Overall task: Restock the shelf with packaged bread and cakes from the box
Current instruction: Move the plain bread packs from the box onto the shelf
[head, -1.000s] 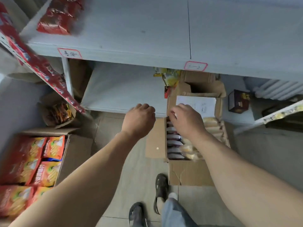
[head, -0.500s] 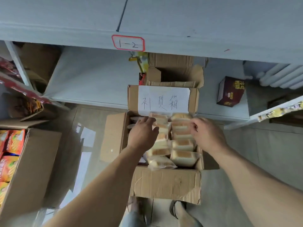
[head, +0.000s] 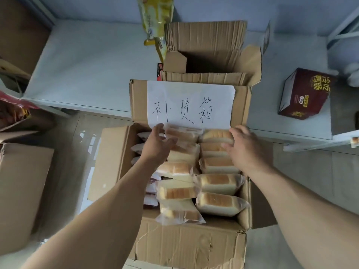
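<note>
An open cardboard box [head: 186, 247] with a handwritten paper label on its back flap stands on the floor below me. It holds two rows of clear-wrapped bread loaves [head: 219, 183], with darker packets [head: 151, 191] along its left side. My left hand [head: 157, 144] reaches over the left row, fingers spread, touching a wrapped loaf [head: 182, 133] at the back. My right hand [head: 244, 148] lies on the back of the right row, fingers over the rearmost loaf [head: 215, 135]. The pale lowest shelf [head: 87, 70] runs behind the box.
A second open carton [head: 209, 53] and a yellow packet [head: 155, 22] sit on the low shelf behind the box. A dark red carton [head: 305, 94] lies on the shelf to the right. Another cardboard box [head: 21, 187] stands on the floor at left.
My view has dropped from the upper shelf and closed in on the box. Both hands have gone down into the box and slid to the loaves at its back.
</note>
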